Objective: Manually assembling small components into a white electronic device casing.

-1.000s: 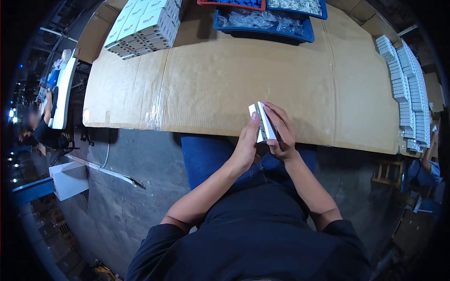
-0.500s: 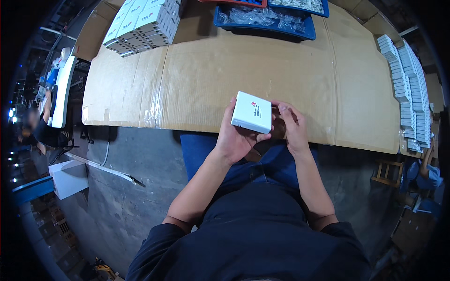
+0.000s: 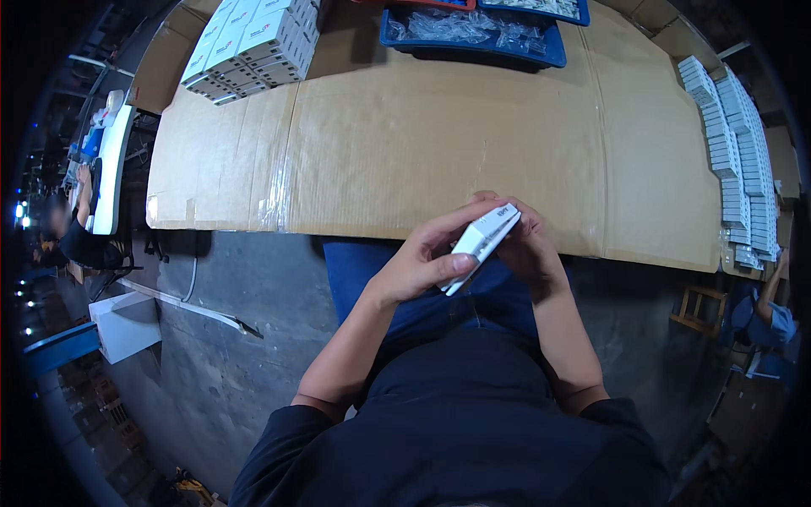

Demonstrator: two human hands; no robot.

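A small white cardboard box is held up on edge between my two hands, just over the near edge of the table. One narrow side faces up, and a dark gap runs along it, with a white panel standing slightly apart. My left hand grips the box from the left, its thumb pressed on the lower end. Curled about the far right end is my right hand, its fingers partly hidden behind the box. The box's inside cannot be made out.
Cardboard covers the table. White boxes are stacked at the far left. A blue tray of clear plastic bags stands at the back, beside other trays. More stacks of small white boxes line the right edge. Co-workers sit at both sides.
The box has turned from lying flat, printed face up, to standing on edge, and a gap now shows along its side. My right hand has closed onto it; my left thumb has moved on top.
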